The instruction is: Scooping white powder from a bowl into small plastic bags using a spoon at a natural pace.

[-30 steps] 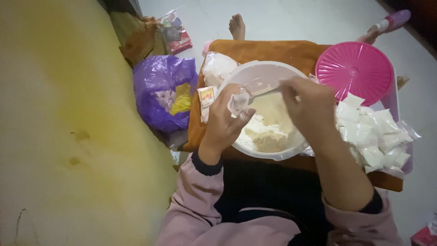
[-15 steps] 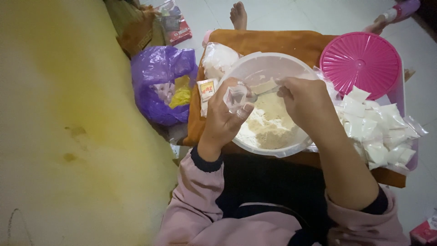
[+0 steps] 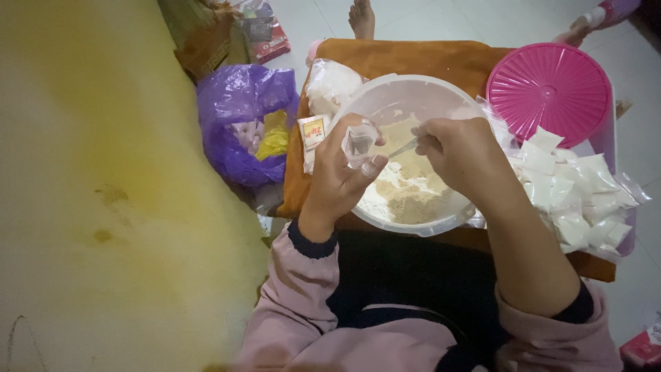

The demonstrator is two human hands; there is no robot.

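Low over a pale tiled floor sits a small table (image 3: 441, 58) draped in an orange cloth, with a yellow wall surface filling the view's left side. Nearest the camera are pink sleeves (image 3: 296, 303) and a dark lap. Just beyond, a white bowl (image 3: 413, 93) rests on the table, holding beige powder (image 3: 413, 196).

Over the bowl's near-left part, the left hand (image 3: 341, 179) pinches a small clear bag (image 3: 359, 142) between thumb and fingers, closed on it with the mouth held up. The right hand (image 3: 458, 155) is closed around a spoon (image 3: 403, 148), whose tip points toward the bag, just beside it; whether they touch cannot be told.

Right of the bowl lies a heap of filled white packets (image 3: 578, 193). Behind them stands a pink lid (image 3: 549, 89) on its container. Left of the bowl, a small red-and-white sachet (image 3: 313, 134) lies on the cloth, and a purple bag (image 3: 241, 117) sits on the floor beside the table. Farthest off, a bare foot (image 3: 361, 17) shows past the table's far edge.
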